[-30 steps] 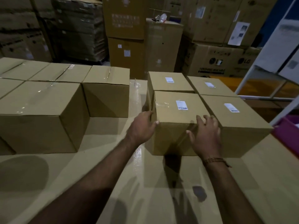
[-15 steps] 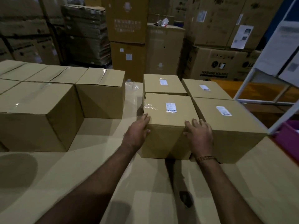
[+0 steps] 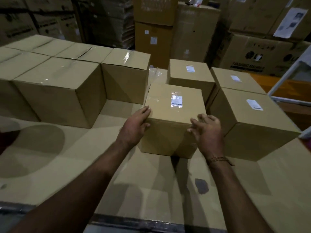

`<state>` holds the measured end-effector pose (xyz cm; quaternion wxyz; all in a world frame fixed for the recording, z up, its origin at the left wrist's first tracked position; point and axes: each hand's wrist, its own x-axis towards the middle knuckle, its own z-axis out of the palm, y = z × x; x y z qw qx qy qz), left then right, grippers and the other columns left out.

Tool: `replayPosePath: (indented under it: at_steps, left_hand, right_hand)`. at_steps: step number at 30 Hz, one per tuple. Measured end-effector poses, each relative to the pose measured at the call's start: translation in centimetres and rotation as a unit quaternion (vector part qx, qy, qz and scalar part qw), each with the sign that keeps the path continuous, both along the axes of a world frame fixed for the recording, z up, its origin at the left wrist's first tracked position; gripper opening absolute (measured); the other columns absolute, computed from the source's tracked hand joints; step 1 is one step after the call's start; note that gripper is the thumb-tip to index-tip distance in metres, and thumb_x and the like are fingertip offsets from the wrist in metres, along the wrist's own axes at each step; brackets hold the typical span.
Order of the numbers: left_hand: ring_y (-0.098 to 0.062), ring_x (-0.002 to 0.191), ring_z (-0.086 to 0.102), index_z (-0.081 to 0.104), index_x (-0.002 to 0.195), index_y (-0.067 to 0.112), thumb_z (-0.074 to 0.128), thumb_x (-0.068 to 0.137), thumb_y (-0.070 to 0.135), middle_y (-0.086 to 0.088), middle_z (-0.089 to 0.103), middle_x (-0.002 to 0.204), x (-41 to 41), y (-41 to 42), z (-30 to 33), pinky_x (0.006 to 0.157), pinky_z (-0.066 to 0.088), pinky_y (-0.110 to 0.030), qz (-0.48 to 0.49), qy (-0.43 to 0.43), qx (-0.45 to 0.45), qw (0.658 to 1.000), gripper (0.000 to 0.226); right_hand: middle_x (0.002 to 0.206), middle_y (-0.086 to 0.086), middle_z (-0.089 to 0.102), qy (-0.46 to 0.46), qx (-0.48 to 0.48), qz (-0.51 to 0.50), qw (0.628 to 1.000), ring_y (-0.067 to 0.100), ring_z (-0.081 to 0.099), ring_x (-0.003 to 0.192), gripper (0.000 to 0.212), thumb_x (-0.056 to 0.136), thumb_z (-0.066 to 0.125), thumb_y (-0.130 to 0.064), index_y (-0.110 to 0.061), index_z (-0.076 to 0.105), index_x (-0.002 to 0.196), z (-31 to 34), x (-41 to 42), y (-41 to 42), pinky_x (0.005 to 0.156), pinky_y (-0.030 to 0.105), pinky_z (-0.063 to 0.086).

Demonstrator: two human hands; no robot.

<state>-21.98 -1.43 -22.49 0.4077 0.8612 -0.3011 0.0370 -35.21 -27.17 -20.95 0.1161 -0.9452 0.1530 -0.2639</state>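
Note:
A taped cardboard box (image 3: 175, 105) with a white barcode label on top stands on the cardboard-covered table (image 3: 84, 157), turned slightly and a little apart from the boxes behind it and to its right. My left hand (image 3: 136, 125) presses its near left corner, fingers straight along the top edge and thumb on the front face. My right hand (image 3: 208, 132) is at the box's near right corner with fingers spread. Whether it touches the box is unclear.
Three more labelled boxes stand close by: one behind (image 3: 190, 76), one far right (image 3: 235, 79), one beside it on the right (image 3: 252, 115). Several larger unlabelled boxes (image 3: 55, 84) fill the left. A white metal frame (image 3: 286, 76) stands at right; tall stacked cartons (image 3: 154, 31) line the back.
The labelled box has slid toward me and to the left, opening a gap to the neighbouring boxes. My right hand's fingers have spread at the box's corner.

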Motion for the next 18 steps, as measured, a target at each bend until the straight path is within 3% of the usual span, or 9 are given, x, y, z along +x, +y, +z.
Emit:
replayPosePath:
  at_steps: [6,14,18]
  left_hand:
    - [-0.016,0.150,0.038,0.044,0.157,0.020,0.070,0.096,0.007,0.008,0.039,0.165,-2.5,7.6,0.4,0.124,0.034,-0.041,0.035,0.000,0.007,0.999,0.067]
    - [-0.011,0.147,0.042,0.048,0.154,0.020,0.074,0.093,0.006,0.008,0.043,0.162,-5.0,19.4,1.6,0.123,0.035,-0.037,0.056,0.003,0.010,0.998,0.068]
    - [-0.008,0.144,0.040,0.048,0.155,0.021,0.073,0.094,0.005,0.009,0.042,0.162,-6.2,24.3,2.0,0.118,0.031,-0.025,0.060,-0.003,0.027,0.998,0.068]
  right_hand:
    - [0.129,0.001,0.069,-0.003,0.014,0.025,1.000,0.032,0.049,0.122,0.038,0.080,0.091,-0.025,-0.023,0.081,0.117,-0.6,-0.9,6.6,0.104,0.037,0.046]
    - [0.128,-0.005,0.071,0.007,0.018,0.046,0.999,0.027,0.050,0.119,0.043,0.079,0.089,-0.039,-0.026,0.080,0.120,-0.6,-2.5,17.2,0.101,0.029,0.040]
    - [0.129,-0.005,0.071,0.003,0.028,0.040,0.999,0.024,0.049,0.120,0.045,0.079,0.090,-0.039,-0.025,0.080,0.121,-0.1,-3.8,22.6,0.097,0.030,0.043]
